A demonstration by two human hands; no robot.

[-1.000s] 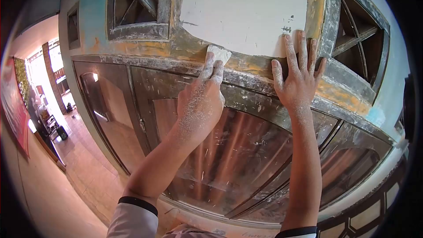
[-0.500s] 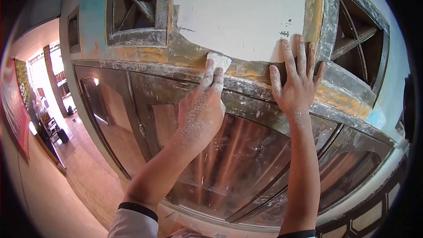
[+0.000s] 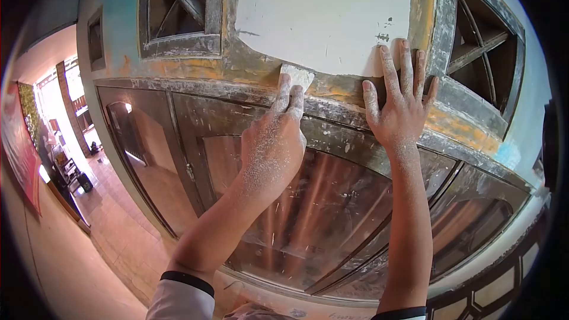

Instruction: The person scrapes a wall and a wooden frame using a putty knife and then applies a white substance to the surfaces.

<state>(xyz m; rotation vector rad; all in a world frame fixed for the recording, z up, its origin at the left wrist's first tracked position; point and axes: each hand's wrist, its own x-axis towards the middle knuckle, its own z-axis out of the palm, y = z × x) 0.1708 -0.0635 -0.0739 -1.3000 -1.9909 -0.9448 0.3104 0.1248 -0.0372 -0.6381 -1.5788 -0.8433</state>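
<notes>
My left hand (image 3: 274, 136), speckled with white dust, is closed around a scraper (image 3: 299, 77). Two fingers lie along its pale, flat blade; any handle is hidden in the palm. The blade rests on the wall strip (image 3: 252, 66) of bare, orange-brown patches, just under the lower edge of a white wall panel (image 3: 326, 18). Further right, my right hand (image 3: 403, 101) lies flat with fingers spread, also dusty. Its fingertips touch the white panel's lower right corner, and its palm is over the worn wooden frame.
Below is a wooden window (image 3: 192, 124) with glass panes and flaking paint. Vent openings with crossed bars stand at left (image 3: 178, 3) and right (image 3: 483, 53). A tiled floor (image 3: 121, 201) leads to a bright doorway at far left. Patterned panelling (image 3: 495, 287) is at lower right.
The scraper and my left hand have shifted very slightly right along the strip. My right hand stays flat in almost the same place. The view has tilted a little.
</notes>
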